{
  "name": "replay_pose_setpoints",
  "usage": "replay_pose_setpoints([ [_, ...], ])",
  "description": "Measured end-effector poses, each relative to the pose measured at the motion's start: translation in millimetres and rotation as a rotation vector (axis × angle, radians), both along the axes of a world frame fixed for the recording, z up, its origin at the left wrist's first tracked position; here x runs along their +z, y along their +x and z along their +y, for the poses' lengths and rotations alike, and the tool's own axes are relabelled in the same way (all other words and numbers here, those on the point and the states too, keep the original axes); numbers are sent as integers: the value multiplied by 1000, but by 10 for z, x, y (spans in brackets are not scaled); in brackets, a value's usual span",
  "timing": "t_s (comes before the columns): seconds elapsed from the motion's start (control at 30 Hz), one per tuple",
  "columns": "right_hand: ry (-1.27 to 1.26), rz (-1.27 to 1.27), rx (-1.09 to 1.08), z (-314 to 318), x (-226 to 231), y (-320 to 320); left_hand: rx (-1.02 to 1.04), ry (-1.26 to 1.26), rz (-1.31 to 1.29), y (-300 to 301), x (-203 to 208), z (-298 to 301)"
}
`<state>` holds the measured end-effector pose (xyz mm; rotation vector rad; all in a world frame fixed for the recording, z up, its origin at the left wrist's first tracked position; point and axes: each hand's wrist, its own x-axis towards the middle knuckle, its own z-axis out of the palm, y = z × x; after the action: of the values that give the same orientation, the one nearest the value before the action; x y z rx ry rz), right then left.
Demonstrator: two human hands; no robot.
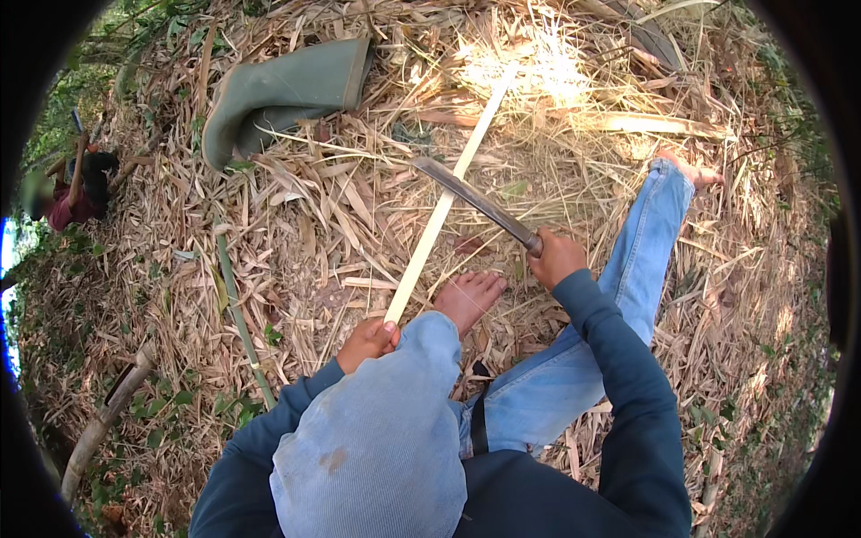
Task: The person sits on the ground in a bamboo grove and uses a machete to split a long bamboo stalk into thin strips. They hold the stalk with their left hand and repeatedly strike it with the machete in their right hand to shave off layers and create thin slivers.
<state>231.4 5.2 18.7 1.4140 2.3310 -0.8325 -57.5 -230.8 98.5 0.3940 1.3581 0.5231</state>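
Observation:
My left hand (366, 343) is closed on the near end of a long, pale bamboo strip (429, 235), beside my raised knee. The strip slants away from me, its far end in the sunlit litter. In my right hand (558, 258) is the handle of a machete (489, 208) with a long dark blade. Its blade lies across the strip around the middle, tip pointing up and left. Whether the edge bites into the strip cannot be made out. My bare foot (470, 300) rests on the ground just right of the strip.
Green rubber boots (287, 94) lie at the upper left. A thin green bamboo pole (238, 309) and a thicker cut stem (106, 421) lie on the left. Dry leaves and shavings (359, 215) cover the ground. Another person (79, 184) is at the far left.

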Motion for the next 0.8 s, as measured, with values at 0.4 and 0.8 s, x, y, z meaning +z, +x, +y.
replay_pose_setpoints([
  [0.4,56,113,-63,81,-39,-77,104,-112,30,109,213,96],
  [0.8,123,37,-4,19,-54,47,-16,-91,89,96,231,31],
])
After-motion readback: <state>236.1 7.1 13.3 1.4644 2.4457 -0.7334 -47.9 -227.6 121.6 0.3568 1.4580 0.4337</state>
